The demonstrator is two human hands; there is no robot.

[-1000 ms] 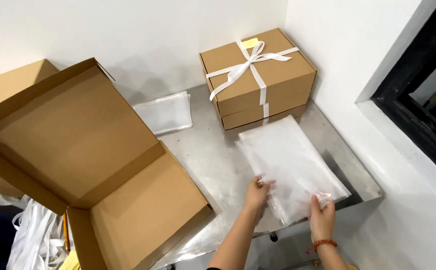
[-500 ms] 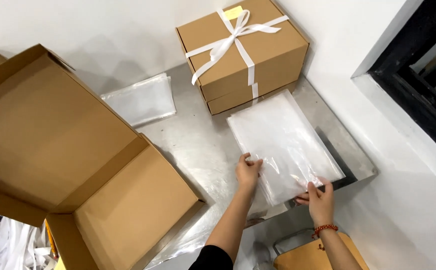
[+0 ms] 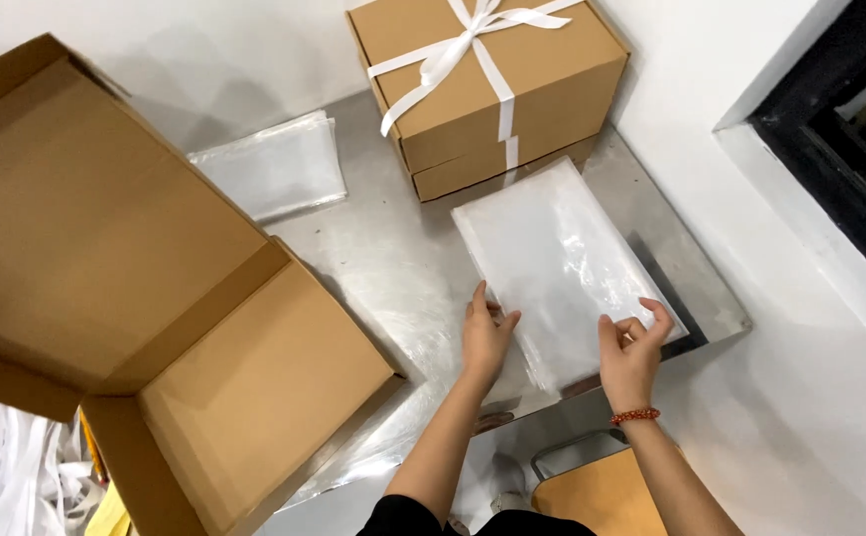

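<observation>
Clear plastic bags (image 3: 562, 268) under left hand (image 3: 485, 337), right hand (image 3: 631, 355) pinching edge

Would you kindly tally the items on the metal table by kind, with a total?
Cardboard boxes: 2, the open box and the ribbon-tied box
Clear plastic bag stacks: 2, the near stack under both hands, left hand and right hand, and the far stack
Total: 4

A stack of clear rectangular plastic bags (image 3: 562, 263) lies flat on the steel table (image 3: 393, 268), angled diagonally, its far end just beside a ribbon-tied brown cardboard box (image 3: 492, 89), its near corners at the table's front edge.
</observation>
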